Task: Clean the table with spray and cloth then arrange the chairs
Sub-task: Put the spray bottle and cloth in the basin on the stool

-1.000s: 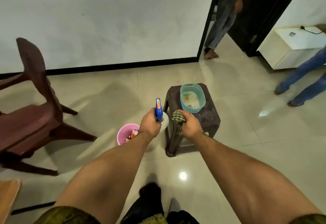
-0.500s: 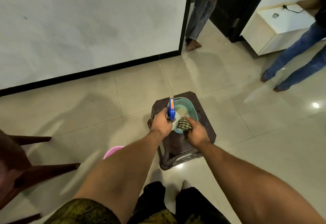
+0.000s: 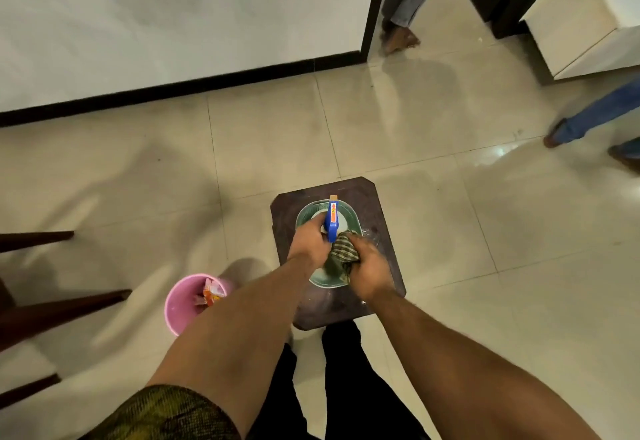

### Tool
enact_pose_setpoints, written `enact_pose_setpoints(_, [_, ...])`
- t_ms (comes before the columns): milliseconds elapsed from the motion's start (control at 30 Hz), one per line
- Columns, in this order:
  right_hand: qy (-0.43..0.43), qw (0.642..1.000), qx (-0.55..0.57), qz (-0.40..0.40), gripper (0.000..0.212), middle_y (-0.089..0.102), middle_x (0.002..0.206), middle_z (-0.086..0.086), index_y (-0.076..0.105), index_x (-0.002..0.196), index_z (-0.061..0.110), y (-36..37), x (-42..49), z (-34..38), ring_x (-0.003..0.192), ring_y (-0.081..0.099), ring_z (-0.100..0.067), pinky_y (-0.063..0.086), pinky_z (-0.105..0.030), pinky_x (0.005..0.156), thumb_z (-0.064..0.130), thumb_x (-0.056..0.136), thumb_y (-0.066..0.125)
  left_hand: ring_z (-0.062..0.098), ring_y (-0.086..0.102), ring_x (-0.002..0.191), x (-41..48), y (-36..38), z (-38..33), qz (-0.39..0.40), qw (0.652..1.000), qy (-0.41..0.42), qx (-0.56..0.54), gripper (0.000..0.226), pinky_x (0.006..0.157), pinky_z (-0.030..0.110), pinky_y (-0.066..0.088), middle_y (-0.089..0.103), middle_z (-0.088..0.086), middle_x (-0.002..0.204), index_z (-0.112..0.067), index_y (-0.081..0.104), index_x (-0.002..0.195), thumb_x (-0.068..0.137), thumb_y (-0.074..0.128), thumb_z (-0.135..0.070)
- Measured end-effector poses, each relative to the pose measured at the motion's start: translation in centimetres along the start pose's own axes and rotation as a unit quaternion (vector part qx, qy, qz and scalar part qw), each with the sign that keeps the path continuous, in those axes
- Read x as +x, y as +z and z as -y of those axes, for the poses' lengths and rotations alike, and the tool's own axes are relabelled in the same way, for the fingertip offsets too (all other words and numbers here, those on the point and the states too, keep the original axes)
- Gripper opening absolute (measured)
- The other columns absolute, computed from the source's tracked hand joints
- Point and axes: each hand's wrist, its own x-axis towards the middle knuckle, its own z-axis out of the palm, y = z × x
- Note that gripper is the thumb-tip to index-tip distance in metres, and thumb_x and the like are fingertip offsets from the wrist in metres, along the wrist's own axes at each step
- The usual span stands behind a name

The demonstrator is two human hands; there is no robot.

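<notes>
1. We held the spray bottle [image 3: 331, 219] in our left hand [image 3: 309, 244], fingers curled round it below its blue head, nozzle pointing away from us.
2. Our right hand [image 3: 369, 271] gripped the checked cloth [image 3: 341, 252], bunched into a wad just beside the bottle's head.
3. Both hands were close together, almost knuckle to knuckle, each clamped on its own thing, and both were over the teal basin [image 3: 304, 214].
4. The basin sat on a small dark stool [image 3: 377, 218]. Our hands covered most of its inside, so we could not tell what it held.
5. Both our forearms reached forward and down, the left one crossing over the rim of a pink bucket [image 3: 180, 304].
6. The bucket stood on the tiled floor [image 3: 450, 231] to the left of the stool, near it but apart. It held crumpled orange and white wrappers [image 3: 209, 296].
7. Dark chair legs [image 3: 62, 311] came in from the left edge, well apart from the stool.
8. Further off, a person's bare foot [image 3: 398, 37] stood at a doorway, another person's leg in blue jeans [image 3: 595, 114] showed at the right, and a white cabinet [image 3: 581, 24] stood in the far right corner.
</notes>
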Motion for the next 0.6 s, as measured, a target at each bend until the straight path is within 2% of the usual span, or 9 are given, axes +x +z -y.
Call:
enact_pose_setpoints(133, [-0.004,0.999,0.016,0.044,0.059,0.042,0.153,-0.008,0.046,0.148,0.014,0.1,1.9,-1.2,0.140,0.040,-0.023,0.026,-0.022,0.114,-0.007,0.093,0.049,0.018,0.064,0.098,1.8,1.1,0.7,0.001,0.999,-0.042,-0.006,0.044,0.088,0.023,0.045,0.071,0.005,0.112,-0.022,0.058,0.137,0.098,0.053,-0.002])
enact_pose_setpoints(233, [0.000,0.996,0.075,0.046,0.059,0.049,0.147,-0.007,0.054,0.142,0.018,1.0,2.6,-2.1,0.133,0.048,-0.022,0.033,-0.036,0.119,-0.008,0.089,0.053,0.020,0.066,0.098,2.7,1.5,1.4,-0.017,0.998,-0.059,-0.012,0.045,0.089,0.025,0.048,0.072,0.007,0.112,-0.023,0.058,0.137,0.097,0.054,-0.002])
enact_pose_setpoints(333, [-0.015,0.996,0.073,0.053,0.061,0.051,0.146,-0.004,0.055,0.142,0.018,1.8,3.0,-3.3,0.134,0.048,-0.019,0.035,-0.036,0.117,-0.009,0.087,0.052,0.021,0.067,0.102,3.4,1.3,2.0,-0.017,0.997,-0.066,-0.035,0.046,0.092,0.026,0.048,0.071,0.008,0.117,-0.019,0.058,0.138,0.096,0.057,0.000])
enact_pose_setpoints(400, [-0.010,0.991,0.122,0.056,0.059,0.055,0.140,0.000,0.055,0.139,0.022,1.8,2.4,-2.8,0.128,0.053,-0.017,0.039,-0.037,0.115,-0.006,0.088,0.050,0.020,0.066,0.104,3.7,1.0,2.4,-0.006,0.998,-0.059,-0.038,0.050,0.093,0.026,0.048,0.070,0.007,0.122,-0.019,0.057,0.140,0.094,0.058,0.001])
enact_pose_setpoints(500, [0.053,0.987,0.146,0.046,0.052,0.058,0.118,0.006,0.049,0.140,0.020,1.5,1.9,-2.2,0.109,0.057,-0.013,0.043,-0.022,0.098,-0.003,0.094,0.047,0.019,0.064,0.108,3.2,0.4,2.7,-0.014,0.997,-0.067,-0.025,0.055,0.094,0.025,0.046,0.066,0.003,0.128,-0.020,0.052,0.143,0.093,0.060,0.001])
enact_pose_setpoints(533, [0.081,0.984,0.152,0.035,0.047,0.060,0.113,0.003,0.047,0.138,0.018,1.5,1.6,-2.0,0.105,0.058,-0.017,0.045,-0.024,0.094,-0.002,0.094,0.048,0.020,0.063,0.112,2.4,0.3,2.8,-0.037,0.995,-0.084,-0.031,0.055,0.098,0.026,0.046,0.064,0.003,0.131,-0.018,0.051,0.144,0.093,0.059,0.001])
enact_pose_setpoints(600, [0.130,0.971,0.201,0.010,0.037,0.065,0.113,-0.007,0.050,0.130,0.015,1.5,1.3,-1.6,0.103,0.060,-0.024,0.048,-0.033,0.096,0.002,0.095,0.051,0.024,0.062,0.117,0.7,0.5,2.8,-0.092,0.987,-0.118,-0.058,0.046,0.103,0.032,0.048,0.065,0.005,0.132,-0.012,0.055,0.141,0.096,0.059,-0.005])
